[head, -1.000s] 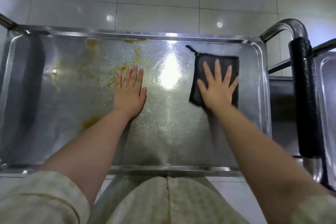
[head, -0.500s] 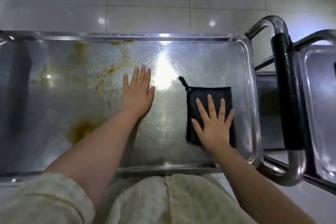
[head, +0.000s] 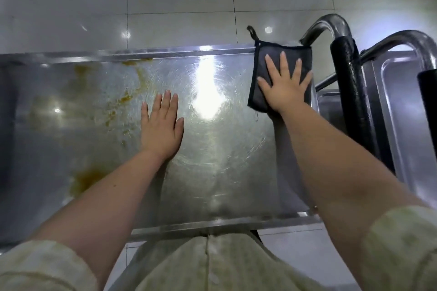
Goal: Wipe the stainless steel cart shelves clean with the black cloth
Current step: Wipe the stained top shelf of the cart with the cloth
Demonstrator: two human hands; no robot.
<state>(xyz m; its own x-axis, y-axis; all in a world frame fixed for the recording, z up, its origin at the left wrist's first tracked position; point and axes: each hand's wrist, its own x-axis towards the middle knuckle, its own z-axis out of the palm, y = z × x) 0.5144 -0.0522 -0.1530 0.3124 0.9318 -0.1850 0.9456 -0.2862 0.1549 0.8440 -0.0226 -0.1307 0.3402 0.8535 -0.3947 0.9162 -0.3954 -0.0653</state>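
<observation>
The top shelf of the stainless steel cart (head: 224,172) fills the middle of the head view. A black cloth (head: 260,71) lies flat at the shelf's far right corner, its hanging loop sticking out past the far rim. My right hand (head: 285,87) presses on it with fingers spread and straight. My left hand (head: 162,125) rests flat on the bare steel near the middle. Yellow-brown stains (head: 87,178) cover the left half of the shelf, with streaks (head: 125,99) toward the far rim.
The cart's handle with a black foam grip (head: 352,92) rises just right of the cloth. A second steel cart tray (head: 406,125) with its own handle stands further right. White floor tiles (head: 177,2) lie beyond the far rim. My pale shirt (head: 212,264) is below the near rim.
My right hand has slid the cloth from the near right part of the shelf up to the far right corner. My left hand has stayed flat in the same place.
</observation>
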